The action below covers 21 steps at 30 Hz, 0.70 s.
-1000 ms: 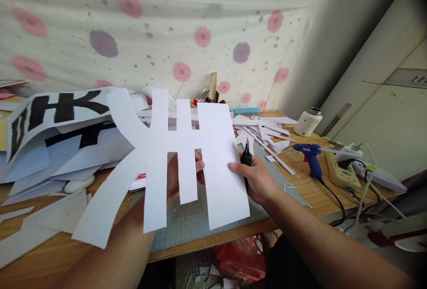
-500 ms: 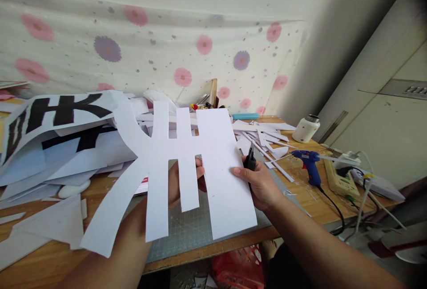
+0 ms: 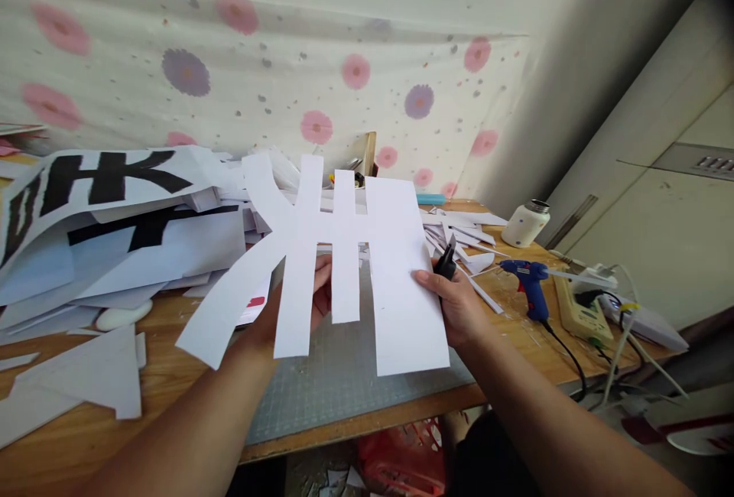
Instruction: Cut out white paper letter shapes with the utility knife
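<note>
Your L hand (image 3: 319, 288) pinches the cut-out (image 3: 395, 267) at its crossbar; R hand (image 3: 459, 306) clamps the panel edge plus knife (image 3: 446, 261). Looks light, strips prob bendy below grip, so hold near the crossbar.

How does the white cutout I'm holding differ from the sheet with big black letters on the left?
The white cutout is plain, cut into strips joined by a crossbar; the lettered sheet bears bold black print. The white cutout is held up by the left hand and right hand; the lettered sheet lies on a paper pile. Both are white sheet material.
</note>
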{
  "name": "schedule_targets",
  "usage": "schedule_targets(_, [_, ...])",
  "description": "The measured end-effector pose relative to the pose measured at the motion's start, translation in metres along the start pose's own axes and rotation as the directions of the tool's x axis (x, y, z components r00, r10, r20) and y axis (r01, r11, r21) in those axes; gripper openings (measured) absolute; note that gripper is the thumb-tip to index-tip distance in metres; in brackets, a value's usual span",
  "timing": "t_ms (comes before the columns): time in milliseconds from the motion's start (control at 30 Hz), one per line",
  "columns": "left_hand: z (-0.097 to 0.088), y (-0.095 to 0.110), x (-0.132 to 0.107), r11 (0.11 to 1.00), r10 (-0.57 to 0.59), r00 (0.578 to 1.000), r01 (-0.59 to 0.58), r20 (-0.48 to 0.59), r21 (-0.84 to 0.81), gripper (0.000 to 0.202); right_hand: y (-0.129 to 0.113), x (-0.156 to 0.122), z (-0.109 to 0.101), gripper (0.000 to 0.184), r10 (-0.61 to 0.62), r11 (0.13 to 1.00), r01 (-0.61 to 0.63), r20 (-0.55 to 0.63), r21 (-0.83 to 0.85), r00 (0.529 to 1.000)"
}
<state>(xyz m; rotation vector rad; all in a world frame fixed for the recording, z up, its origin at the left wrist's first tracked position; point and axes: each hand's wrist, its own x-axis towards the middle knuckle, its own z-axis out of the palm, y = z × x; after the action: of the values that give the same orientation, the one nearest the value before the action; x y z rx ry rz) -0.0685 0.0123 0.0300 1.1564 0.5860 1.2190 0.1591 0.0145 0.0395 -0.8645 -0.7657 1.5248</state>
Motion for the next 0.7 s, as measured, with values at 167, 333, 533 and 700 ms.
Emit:
schedule_targets(167, [0.006,0.004,-0.010,1.000,-0.020,1.000,0.020,0.002,0.010,0.028,-0.002,0.004,-0.005,0.046,-0.009,0.998,0.011,0.031,-0.057,0.999])
schedule_targets(333, [0.002,0.001,-0.010,1.000,0.004,0.997,-0.003,-0.080,0.010,0.015,-0.008,0.008,-0.007,0.045,-0.092,0.984,0.101,0.068,-0.146,0.993])
schedule_targets(533, [0.008,0.005,0.003,0.969,0.241,0.935,-0.248,-0.261,0.005,0.026,0.001,0.015,-0.020,0.038,-0.249,0.879,0.291,0.157,-0.378,0.956])
schedule_targets(700, [0.009,0.010,-0.003,0.951,0.308,0.875,-0.297,-0.375,0.088,0.023,0.016,0.001,-0.012,0.033,-0.113,0.565,0.483,0.517,-0.669,0.849])
